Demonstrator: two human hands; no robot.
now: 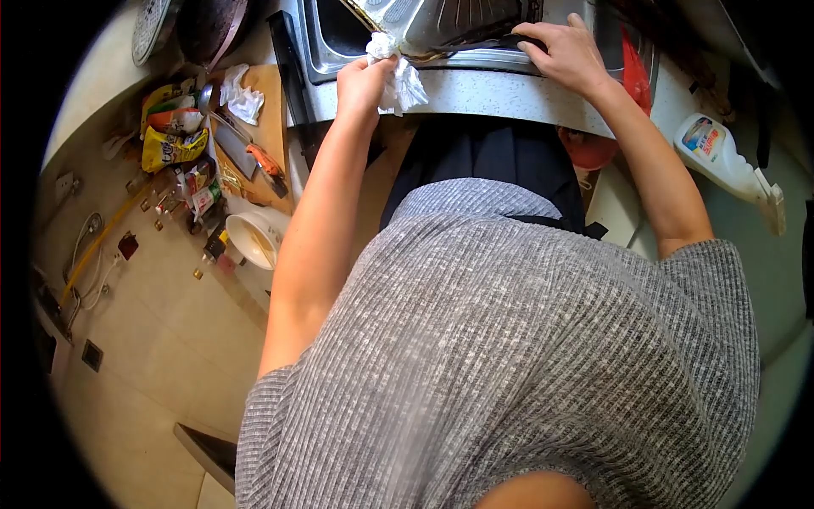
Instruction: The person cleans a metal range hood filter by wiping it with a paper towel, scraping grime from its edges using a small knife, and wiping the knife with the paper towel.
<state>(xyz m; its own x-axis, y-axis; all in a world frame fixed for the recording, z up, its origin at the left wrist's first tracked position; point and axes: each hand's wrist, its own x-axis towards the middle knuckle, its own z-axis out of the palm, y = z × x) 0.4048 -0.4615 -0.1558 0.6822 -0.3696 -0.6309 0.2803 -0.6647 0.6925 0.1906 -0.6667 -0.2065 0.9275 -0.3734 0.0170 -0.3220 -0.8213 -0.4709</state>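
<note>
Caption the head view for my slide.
At a sink, the left hand holds a crumpled white wipe; the right hand touches a dark-edged metal panel.

A grey metal panel (437,25) is lying tilted over the sink (496,59), its far part running out of view at the top. Small perforations are showing on its left portion, ribs are fanning across the middle, and dark brown staining is covering the ribbed area and lower border. Its left edge is looking yellowish. A white, crumpled wipe (406,85), whether paper or cloth being unclear, is bunching at the panel's lower left corner and drooping over the table's (475,93) front edge.
</note>
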